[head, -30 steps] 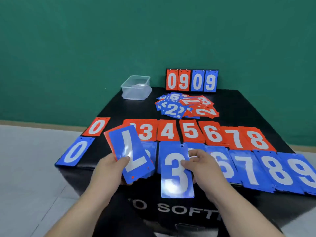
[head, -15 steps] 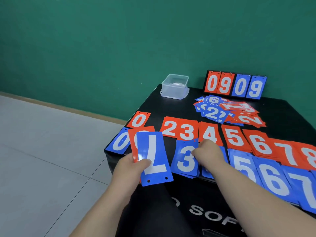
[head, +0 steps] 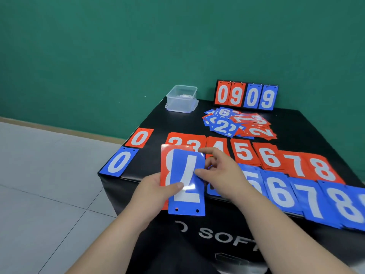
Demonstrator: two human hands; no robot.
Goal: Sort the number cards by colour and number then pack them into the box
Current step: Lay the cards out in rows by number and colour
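Number cards, red and blue, white numerals, two punched holes each; sorting well advanced, packing not begun. On the black desk: a red row reading 2 to 8, with a red 0 lying apart at the left (a gap stands where a 1 would go). Nearer the edge is a blue row showing 5 to 8 and running out of view on the right, with a blue 0 at the far left corner; its middle places are hidden behind the hands. An unsorted heap of mixed colours lies behind the rows, so more dealing-out remains, by my reckoning, before any stacking. The left hand grips a small fan of cards above the desk's front edge, thumb on the face of an upside-down blue 7 card, with a red 8 card behind it. The right hand has its thumb on that blue card's right edge and its fingers loosely bent; whether it has a pinch cannot be told. A clear plastic box stands at the far left corner, lid off, holding no cards; something pale shows at its bottom, unidentifiable. A flip scoreboard stands at the back, reading 09 09.
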